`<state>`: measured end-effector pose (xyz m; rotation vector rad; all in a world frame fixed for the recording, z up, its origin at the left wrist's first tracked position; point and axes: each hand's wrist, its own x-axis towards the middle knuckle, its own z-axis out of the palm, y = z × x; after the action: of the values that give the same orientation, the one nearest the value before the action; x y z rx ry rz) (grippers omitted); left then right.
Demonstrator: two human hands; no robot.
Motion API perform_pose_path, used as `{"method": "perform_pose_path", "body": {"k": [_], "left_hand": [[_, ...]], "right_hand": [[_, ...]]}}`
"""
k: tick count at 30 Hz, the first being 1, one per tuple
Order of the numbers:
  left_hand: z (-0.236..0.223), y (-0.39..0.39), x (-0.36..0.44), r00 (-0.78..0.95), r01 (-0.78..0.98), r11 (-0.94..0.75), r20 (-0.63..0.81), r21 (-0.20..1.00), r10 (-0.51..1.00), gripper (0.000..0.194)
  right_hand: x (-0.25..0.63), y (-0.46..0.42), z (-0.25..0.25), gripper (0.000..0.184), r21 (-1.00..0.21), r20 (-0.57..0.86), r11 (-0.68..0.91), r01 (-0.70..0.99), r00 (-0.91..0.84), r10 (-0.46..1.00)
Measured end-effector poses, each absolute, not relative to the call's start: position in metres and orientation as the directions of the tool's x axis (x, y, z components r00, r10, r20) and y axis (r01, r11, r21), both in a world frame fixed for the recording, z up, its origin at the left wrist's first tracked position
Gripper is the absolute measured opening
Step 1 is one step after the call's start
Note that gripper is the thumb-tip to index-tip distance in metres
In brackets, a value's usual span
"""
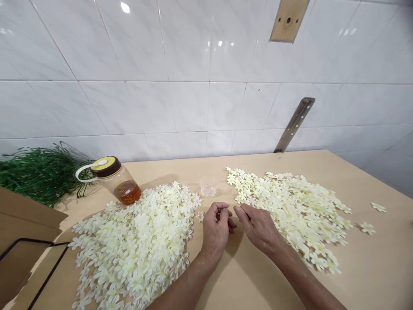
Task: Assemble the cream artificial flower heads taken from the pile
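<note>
Forearms (pixel 300 269) end in curled left hand (pixel 215 227) and right hand (pixel 260 226), any grasp impossible to tell, near two artificial-blossom heaps (pixel 142 237) lying loose, with much seemingly left.

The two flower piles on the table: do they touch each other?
Apart. The head view shows bare table between the left flower pile and the right flower pile.

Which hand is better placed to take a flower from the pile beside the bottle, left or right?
Probably your left hand: it is closer to that flower pile, with a loose flower between them. Your right hand is farther across, nearer the other pile. Whether either holds anything is unclear.
</note>
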<state>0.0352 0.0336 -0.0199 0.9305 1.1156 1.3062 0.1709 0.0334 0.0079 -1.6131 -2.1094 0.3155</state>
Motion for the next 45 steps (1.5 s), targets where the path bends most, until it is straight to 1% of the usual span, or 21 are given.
{"method": "perform_pose_path", "body": {"k": [3, 5, 7, 8, 11, 12, 14, 16, 18, 21, 24, 26, 28, 31, 33, 36, 40, 45], "left_hand": [[-0.021, 0.033, 0.035, -0.057, -0.254, 0.063, -0.080, 0.965, 0.995, 0.015], [-0.021, 0.033, 0.036, -0.057, -0.259, 0.062, -0.079, 0.964, 0.995, 0.015], [-0.022, 0.033, 0.036, -0.055, -0.265, 0.063, -0.081, 0.962, 0.995, 0.015], [-0.022, 0.034, 0.036, -0.053, -0.266, 0.063, -0.080, 0.962, 0.995, 0.015], [-0.021, 0.034, 0.036, -0.052, -0.269, 0.061, -0.078, 0.961, 0.996, 0.016], [-0.020, 0.034, 0.036, -0.051, -0.271, 0.063, -0.080, 0.961, 0.996, 0.016], [-0.018, 0.034, 0.036, -0.047, -0.272, 0.071, -0.086, 0.960, 0.995, 0.019], [-0.015, 0.032, 0.036, -0.040, -0.268, 0.077, -0.090, 0.960, 0.995, 0.022], [-0.013, 0.031, 0.036, -0.030, -0.273, 0.077, -0.088, 0.959, 0.996, 0.024], [-0.010, 0.031, 0.036, -0.008, -0.279, 0.070, -0.075, 0.958, 0.997, 0.028], [-0.011, 0.032, 0.036, -0.010, -0.254, 0.056, -0.061, 0.966, 0.998, 0.028], [-0.013, 0.033, 0.035, -0.029, -0.235, 0.043, -0.051, 0.971, 0.998, 0.027], [-0.015, 0.034, 0.035, -0.038, -0.220, 0.041, -0.051, 0.975, 0.998, 0.026], [-0.016, 0.034, 0.035, -0.030, -0.208, 0.060, -0.067, 0.976, 0.997, 0.028], [-0.014, 0.033, 0.035, -0.023, -0.202, 0.073, -0.079, 0.977, 0.997, 0.030], [-0.011, 0.033, 0.035, -0.013, -0.195, 0.077, -0.081, 0.978, 0.997, 0.033], [-0.010, 0.032, 0.035, -0.016, -0.179, 0.066, -0.070, 0.982, 0.997, 0.032], [-0.012, 0.031, 0.036, -0.008, -0.181, 0.060, -0.062, 0.982, 0.998, 0.030]], "right_hand": [[0.171, 0.035, 0.006, 0.039, -0.473, 0.251, 0.357, 0.805, -0.265, 0.931], [0.171, 0.036, 0.004, 0.036, -0.468, 0.253, 0.365, 0.805, -0.274, 0.928], [0.172, 0.036, 0.003, 0.030, -0.488, 0.238, 0.328, 0.809, -0.238, 0.942], [0.172, 0.036, 0.003, 0.028, -0.517, 0.217, 0.301, 0.801, -0.217, 0.952], [0.172, 0.035, 0.005, 0.029, -0.640, 0.122, 0.212, 0.739, -0.174, 0.977], [0.172, 0.034, 0.007, 0.029, -0.660, 0.104, 0.199, 0.725, -0.174, 0.979], [0.172, 0.033, 0.010, 0.031, -0.648, 0.128, 0.226, 0.727, -0.189, 0.974], [0.173, 0.031, 0.012, 0.034, -0.593, 0.182, 0.281, 0.755, -0.214, 0.960], [0.173, 0.031, 0.013, 0.033, -0.559, 0.211, 0.308, 0.770, -0.227, 0.951], [0.175, 0.031, 0.012, 0.028, -0.570, 0.222, 0.304, 0.763, -0.213, 0.951], [0.176, 0.033, 0.013, 0.021, -0.594, 0.248, 0.349, 0.725, -0.248, 0.936], [0.176, 0.035, 0.013, 0.020, -0.607, 0.259, 0.376, 0.700, -0.273, 0.926], [0.177, 0.035, 0.012, 0.023, -0.618, 0.251, 0.354, 0.702, -0.250, 0.935], [0.178, 0.035, 0.010, 0.029, -0.636, 0.231, 0.278, 0.720, -0.166, 0.959], [0.179, 0.035, 0.009, 0.028, -0.656, 0.246, 0.266, 0.707, -0.133, 0.960], [0.181, 0.035, 0.009, 0.025, -0.641, 0.306, 0.327, 0.694, -0.159, 0.939], [0.180, 0.035, 0.011, 0.031, -0.587, 0.316, 0.382, 0.714, -0.232, 0.920], [0.174, 0.031, 0.013, 0.035, -0.590, 0.252, 0.303, 0.749, -0.186, 0.950]]}}
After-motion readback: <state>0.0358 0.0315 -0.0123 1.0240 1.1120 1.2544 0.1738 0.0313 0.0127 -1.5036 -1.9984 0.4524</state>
